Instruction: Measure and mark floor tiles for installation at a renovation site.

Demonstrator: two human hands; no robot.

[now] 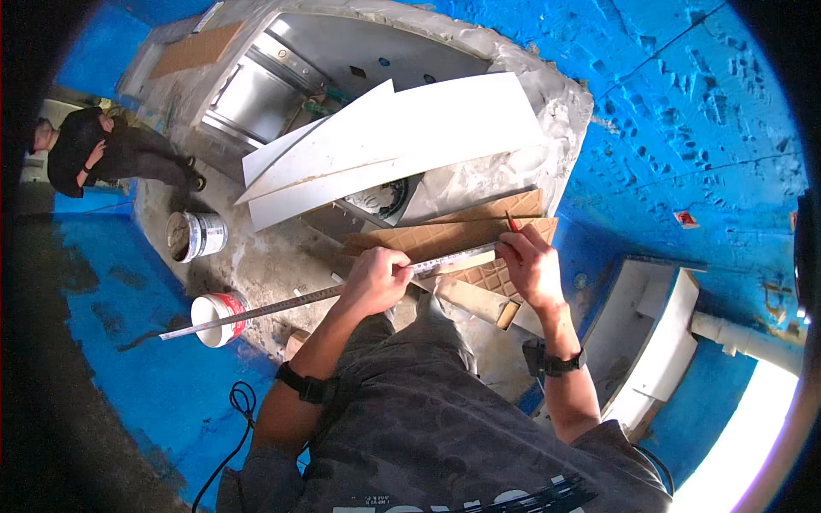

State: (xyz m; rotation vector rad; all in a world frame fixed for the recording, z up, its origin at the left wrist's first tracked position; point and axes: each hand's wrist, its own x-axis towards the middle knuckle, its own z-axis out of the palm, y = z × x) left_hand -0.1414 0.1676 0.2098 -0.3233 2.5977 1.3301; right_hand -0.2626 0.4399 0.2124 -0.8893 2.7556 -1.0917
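Note:
A long metal ruler [295, 303] with printed markings slants across in front of me, its far end reaching left past a white bucket. My left hand [375, 280] is closed around it near its right part. The fingers of my right hand [532, 267] are closed by the ruler's right end, and a red pencil [512, 222] sticks up from them. Whether those fingers also press on the ruler I cannot tell. Beneath and beyond both hands lie brown tile pieces [453, 237] with a ridged grid back.
Long white tile strips [402, 128] lie across the grey cement counter [560, 111]. A white-and-red bucket [205, 321] and a bucket of grey paste [205, 235] stand left. A person [94, 150] is at the far left. White cabinet-like pieces [654, 342] stand right, beside a pipe [744, 339].

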